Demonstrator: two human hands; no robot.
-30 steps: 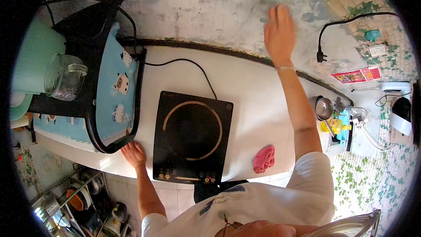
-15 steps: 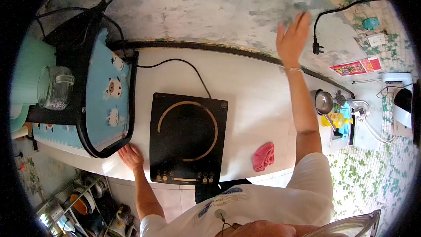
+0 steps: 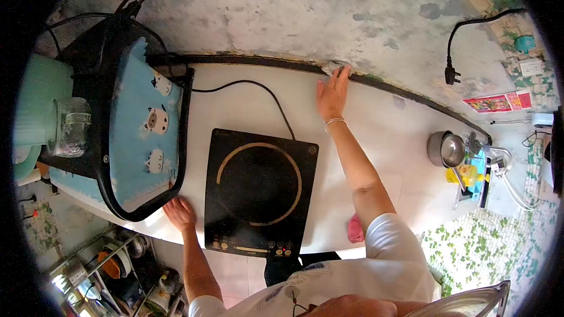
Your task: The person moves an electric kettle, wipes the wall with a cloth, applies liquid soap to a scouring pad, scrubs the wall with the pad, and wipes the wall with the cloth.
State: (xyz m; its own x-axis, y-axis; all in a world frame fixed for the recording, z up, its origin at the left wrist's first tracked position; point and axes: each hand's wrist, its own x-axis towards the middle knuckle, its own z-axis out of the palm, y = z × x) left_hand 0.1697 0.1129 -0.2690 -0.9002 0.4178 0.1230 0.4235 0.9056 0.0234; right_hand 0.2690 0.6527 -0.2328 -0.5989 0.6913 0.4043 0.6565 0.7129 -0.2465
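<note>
My right hand (image 3: pixel 332 97) reaches to the counter's back edge. Its fingertips press a small pale crumpled thing (image 3: pixel 330 68) against the dark strip where the wall meets the white counter (image 3: pixel 364 135); what it is, I cannot make out. Near the front edge my left hand (image 3: pixel 180 213) lies flat, fingers extended beside the lower corner of a black-framed rack (image 3: pixel 183 141) with a blue animal-print cover (image 3: pixel 138 141), holding nothing visible. Between my arms sits a black induction cooker (image 3: pixel 258 191), a red light on its panel. A pink cloth (image 3: pixel 355 229) lies beside my right upper arm, partly hidden.
A glass jar (image 3: pixel 71 126) stands on the rack at left. A black plug (image 3: pixel 451 75) hangs against the wall. Metal pots (image 3: pixel 451 149) and a yellow bottle (image 3: pixel 465 174) are by the sink at right. Below left is a shelf (image 3: pixel 111 258) of kitchenware.
My right hand has come down from the wall and left to the counter's back edge. My left hand stays by the rack corner. The view has shifted slightly.
</note>
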